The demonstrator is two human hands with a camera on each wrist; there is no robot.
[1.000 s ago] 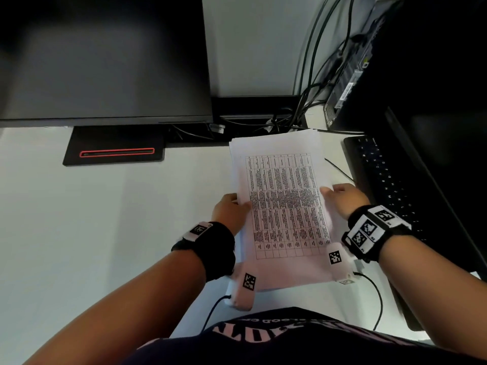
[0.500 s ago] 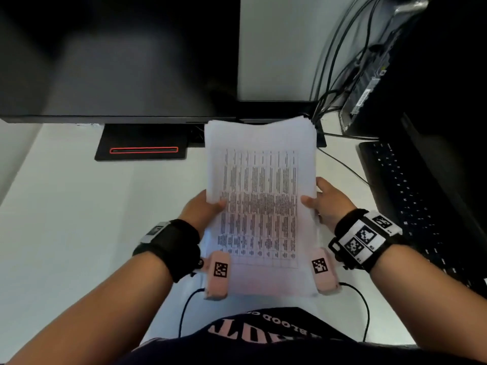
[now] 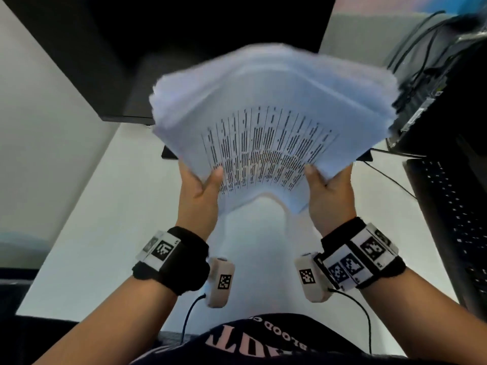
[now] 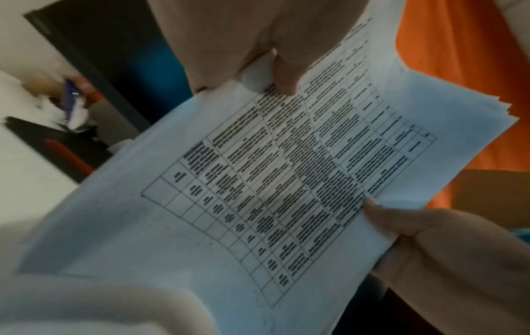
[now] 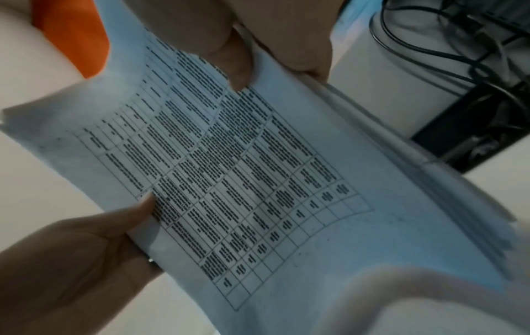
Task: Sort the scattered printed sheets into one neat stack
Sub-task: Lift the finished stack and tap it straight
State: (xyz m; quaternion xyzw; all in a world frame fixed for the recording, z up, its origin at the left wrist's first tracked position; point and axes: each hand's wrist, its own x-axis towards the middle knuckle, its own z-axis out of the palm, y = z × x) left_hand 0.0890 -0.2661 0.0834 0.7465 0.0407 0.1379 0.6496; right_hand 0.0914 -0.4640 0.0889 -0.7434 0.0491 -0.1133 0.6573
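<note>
A stack of printed sheets (image 3: 263,114) with a table of text on top is held up off the white desk (image 3: 105,206), its far end blurred. My left hand (image 3: 203,188) grips the stack's left edge, thumb on the printed face and fingers hidden beneath. My right hand (image 3: 326,188) grips the right edge the same way. In the left wrist view the stack (image 4: 258,204) lies under the left hand's thumb (image 4: 284,72), with the right hand (image 4: 424,244) opposite. In the right wrist view the sheet edges of the stack (image 5: 258,181) fan slightly beside the right hand's thumb (image 5: 238,61).
A dark monitor (image 3: 184,35) stands behind the stack, with its base (image 3: 168,154) on the desk. A black keyboard (image 3: 453,219) lies at the right, with cables (image 3: 421,48) and a dark computer case behind it. Bare white desk spreads to the left.
Both hands have lifted the stack off the desk and tilted it up towards the head camera. Their hold on the two side edges is unchanged.
</note>
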